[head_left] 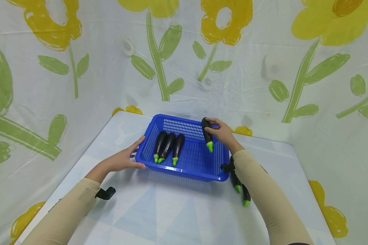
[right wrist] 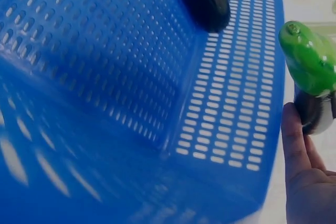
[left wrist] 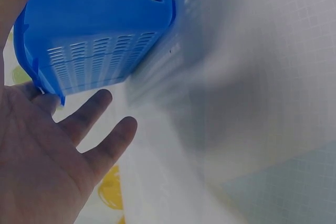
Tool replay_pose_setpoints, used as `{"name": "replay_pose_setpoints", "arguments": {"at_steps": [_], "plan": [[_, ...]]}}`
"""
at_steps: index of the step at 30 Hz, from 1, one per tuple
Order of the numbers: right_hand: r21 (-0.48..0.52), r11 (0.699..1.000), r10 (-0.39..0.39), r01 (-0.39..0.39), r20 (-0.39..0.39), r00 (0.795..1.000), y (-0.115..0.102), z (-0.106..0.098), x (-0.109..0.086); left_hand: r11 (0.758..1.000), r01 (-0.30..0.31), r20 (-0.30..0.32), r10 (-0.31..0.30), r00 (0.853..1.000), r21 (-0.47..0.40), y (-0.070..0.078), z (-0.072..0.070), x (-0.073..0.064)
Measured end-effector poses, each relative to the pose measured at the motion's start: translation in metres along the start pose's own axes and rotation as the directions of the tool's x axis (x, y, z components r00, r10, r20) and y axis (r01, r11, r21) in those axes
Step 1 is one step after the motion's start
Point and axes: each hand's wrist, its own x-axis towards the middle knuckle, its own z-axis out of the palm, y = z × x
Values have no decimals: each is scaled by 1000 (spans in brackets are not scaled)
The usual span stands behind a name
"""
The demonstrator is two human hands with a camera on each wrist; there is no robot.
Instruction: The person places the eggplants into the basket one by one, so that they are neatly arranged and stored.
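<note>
A blue perforated plastic basket (head_left: 184, 174) stands on the table with three dark eggplants (head_left: 168, 147) lying side by side in its left half, green stem ends toward the front. My left hand (head_left: 121, 160) rests against the basket's left end, thumb by the front corner and index finger along the side rim; its other fingers (left wrist: 107, 148) spread free beside the wall. Over the basket's right back part, my right hand (head_left: 222, 132) pinches another eggplant (head_left: 207, 131) between thumb and fingers, green stem end (right wrist: 310, 59) pointing down and forward.
More eggplants (head_left: 246, 194) lie on the table just right of the basket, partly hidden under the right forearm. Flower-printed sheeting (head_left: 248, 85) hangs behind and beside the white and pale-blue table cover (head_left: 171, 217).
</note>
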Motion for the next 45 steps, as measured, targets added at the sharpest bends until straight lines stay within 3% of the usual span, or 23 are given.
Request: {"name": "replay_pose_setpoints", "arguments": {"at_steps": [13,18,22,33,40,45], "plan": [[-3,1000,25,-25,54,998,4,30,8,1000,-8,-2,8,1000,-5,-2,0,1],[18,997,66,-68,93,993,6,42,11,1000,-9,-6,9,1000,-9,-1,0,1],[-28,993,120,-118,117,986,9,50,12,1000,-12,-5,12,1000,-19,-1,0,1],[-109,981,179,-161,185,966,19,61,15,1000,-8,-3,8,1000,-14,-2,1,4],[-108,977,199,-181,193,961,18,67,16,1000,-5,-5,5,1000,-7,-2,1,3],[-55,980,201,-193,255,946,18,68,15,1000,1,-3,-1,1000,-4,-2,1,3]]}}
